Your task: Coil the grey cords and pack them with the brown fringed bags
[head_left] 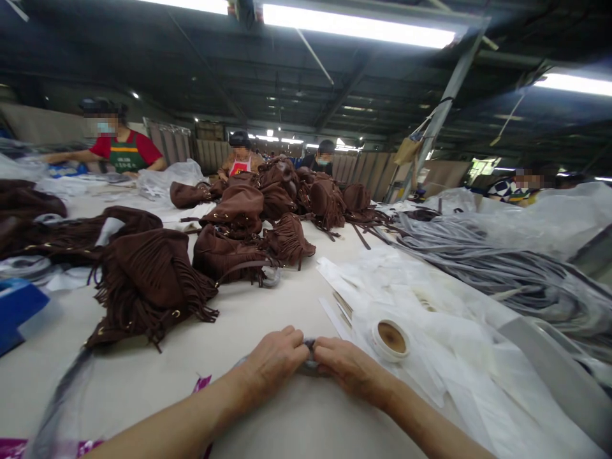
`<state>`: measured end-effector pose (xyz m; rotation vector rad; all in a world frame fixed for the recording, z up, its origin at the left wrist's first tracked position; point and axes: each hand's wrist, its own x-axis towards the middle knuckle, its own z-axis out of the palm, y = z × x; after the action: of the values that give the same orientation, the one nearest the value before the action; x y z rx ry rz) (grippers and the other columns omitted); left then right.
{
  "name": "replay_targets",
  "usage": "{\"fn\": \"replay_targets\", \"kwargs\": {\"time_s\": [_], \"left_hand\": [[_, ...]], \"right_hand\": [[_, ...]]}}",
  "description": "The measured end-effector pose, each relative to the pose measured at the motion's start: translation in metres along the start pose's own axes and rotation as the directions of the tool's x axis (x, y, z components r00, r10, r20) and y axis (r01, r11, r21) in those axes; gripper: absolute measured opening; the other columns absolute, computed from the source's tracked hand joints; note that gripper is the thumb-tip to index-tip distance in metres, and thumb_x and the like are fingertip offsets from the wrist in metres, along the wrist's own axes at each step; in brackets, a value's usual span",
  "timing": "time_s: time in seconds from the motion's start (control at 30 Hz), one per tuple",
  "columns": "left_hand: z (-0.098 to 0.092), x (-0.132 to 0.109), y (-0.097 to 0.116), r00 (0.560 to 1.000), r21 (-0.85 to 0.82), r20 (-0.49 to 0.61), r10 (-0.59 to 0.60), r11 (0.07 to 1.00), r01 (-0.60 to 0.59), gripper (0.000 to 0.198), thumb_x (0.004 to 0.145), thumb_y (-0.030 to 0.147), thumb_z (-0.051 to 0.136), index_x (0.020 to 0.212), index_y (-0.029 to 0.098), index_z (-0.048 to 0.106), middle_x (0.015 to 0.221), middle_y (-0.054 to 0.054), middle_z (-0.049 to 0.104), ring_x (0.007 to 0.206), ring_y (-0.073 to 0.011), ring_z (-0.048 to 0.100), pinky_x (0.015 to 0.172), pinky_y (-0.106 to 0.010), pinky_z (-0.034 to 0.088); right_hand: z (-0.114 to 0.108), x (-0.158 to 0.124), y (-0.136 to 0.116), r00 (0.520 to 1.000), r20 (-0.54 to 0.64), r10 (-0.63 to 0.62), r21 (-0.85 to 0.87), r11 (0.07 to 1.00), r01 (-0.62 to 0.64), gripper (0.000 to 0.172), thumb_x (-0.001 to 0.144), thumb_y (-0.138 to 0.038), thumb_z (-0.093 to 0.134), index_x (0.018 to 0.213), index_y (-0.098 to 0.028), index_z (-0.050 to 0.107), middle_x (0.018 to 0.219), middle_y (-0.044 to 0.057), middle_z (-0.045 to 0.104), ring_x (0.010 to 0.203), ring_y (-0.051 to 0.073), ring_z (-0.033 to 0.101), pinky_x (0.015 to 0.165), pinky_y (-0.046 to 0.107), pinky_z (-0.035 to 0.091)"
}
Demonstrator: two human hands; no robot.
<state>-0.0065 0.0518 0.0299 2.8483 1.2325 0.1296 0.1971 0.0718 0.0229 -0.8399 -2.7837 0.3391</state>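
Grey strap (310, 360): near centre of scene, lying on pale table (258, 319), gathered at one spot between both hands; blurred grey length trailing off to near left, probably the same piece, not certain. Judged light, limp and smooth-faced; likely to slide through loose fingers and to sag where unsupported; not fragile; best gripped with thumb and fingertips close on either side of the gathered spot, slack left resting on table.

Surroundings, by size: bundle of grey straps (502, 274), far right, long and tangled; heap of brown fringed bags (268, 204), far centre; nearest fringed bag (148, 280), left, well apart from hands; clear plastic sheets (444, 344), right, spreading from near to far; blue box (16, 306), left edge; tape roll (391, 338), just right of right hand, not touching.

Co-worker in red sleeves (143, 150), far left; others at far side of table.

Left hand (275, 360) and right hand (349, 366): knuckles up, fingertips meeting, each pinching the strap; undersides hidden.
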Motion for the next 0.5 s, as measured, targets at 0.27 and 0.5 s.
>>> {"fn": "replay_targets", "kwargs": {"time_s": [0.27, 0.5], "left_hand": [[0.016, 0.009, 0.019, 0.982, -0.119, -0.014, -0.191, 0.975, 0.188, 0.016, 0.092, 0.01, 0.041, 0.099, 0.017, 0.054, 0.099, -0.006, 0.06, 0.091, -0.0211, 0.055, 0.081, -0.033, 0.048], [0.004, 0.009, -0.014, 1.0, -0.078, 0.023, -0.015, 0.997, 0.017, 0.01, 0.092, 0.02, 0.048, 0.092, 0.021, 0.058, 0.092, -0.003, 0.061, 0.086, -0.0199, 0.056, 0.074, -0.029, 0.047]], "right_hand": [[0.01, 0.005, -0.013, 0.971, -0.063, 0.229, 0.132, 0.967, -0.219, 0.013, 0.086, -0.009, 0.044, 0.086, -0.018, 0.053, 0.091, 0.006, 0.058, 0.08, 0.018, 0.057, 0.069, 0.028, 0.045], [-0.007, 0.004, -0.004, 0.995, 0.031, 0.097, 0.138, 0.985, -0.101, 0.015, 0.084, -0.005, 0.046, 0.085, -0.019, 0.053, 0.093, 0.005, 0.06, 0.085, 0.019, 0.058, 0.072, 0.029, 0.045]]}}
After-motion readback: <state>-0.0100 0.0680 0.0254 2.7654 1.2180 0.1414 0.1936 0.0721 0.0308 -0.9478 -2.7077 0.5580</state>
